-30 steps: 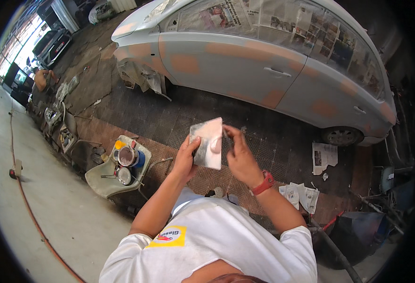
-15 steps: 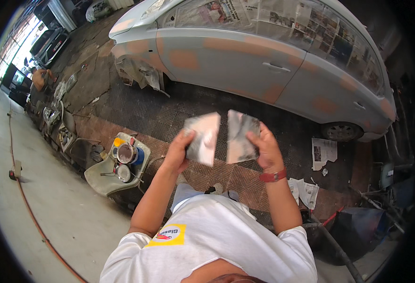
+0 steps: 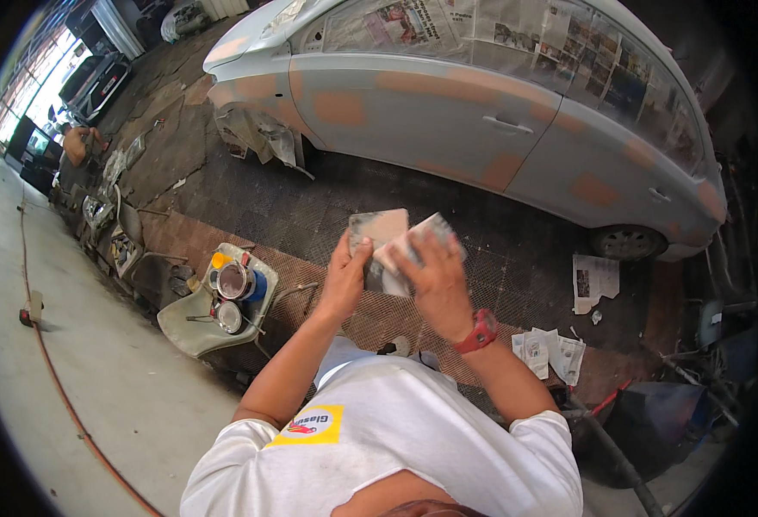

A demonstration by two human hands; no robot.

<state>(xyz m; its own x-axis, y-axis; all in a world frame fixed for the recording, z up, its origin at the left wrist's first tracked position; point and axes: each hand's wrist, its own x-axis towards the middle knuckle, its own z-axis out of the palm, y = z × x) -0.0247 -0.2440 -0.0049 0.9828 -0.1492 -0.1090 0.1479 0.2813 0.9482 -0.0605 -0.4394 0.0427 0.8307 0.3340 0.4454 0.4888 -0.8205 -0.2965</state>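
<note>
My left hand (image 3: 342, 277) is closed on the edge of a flat, roughly square plate (image 3: 377, 227), pinkish with dark grey smudges, its thumb on the near face. My right hand (image 3: 438, 289) grips a second, similar smeared plate (image 3: 431, 229), blurred by motion, its back turned up and its fingers over the plate. The two plates overlap in front of my chest, and I cannot tell whether they press together. Beyond them stands a pale grey car (image 3: 413, 112) with salmon-coloured patches on its doors and newspaper over its windows.
Left of my arms, a pale plastic chair (image 3: 185, 327) bears an open can (image 3: 234, 280) and other containers. Newspaper sheets (image 3: 596, 283) lie by the car's wheel (image 3: 627, 242). Metal bars (image 3: 616, 452) and a dark bin (image 3: 655, 418) stand at right. A person (image 3: 76, 145) sits far left.
The two plates were apart, one in each hand; now they overlap. My right hand has moved left and turned its back upward. My left hand has shifted slightly right.
</note>
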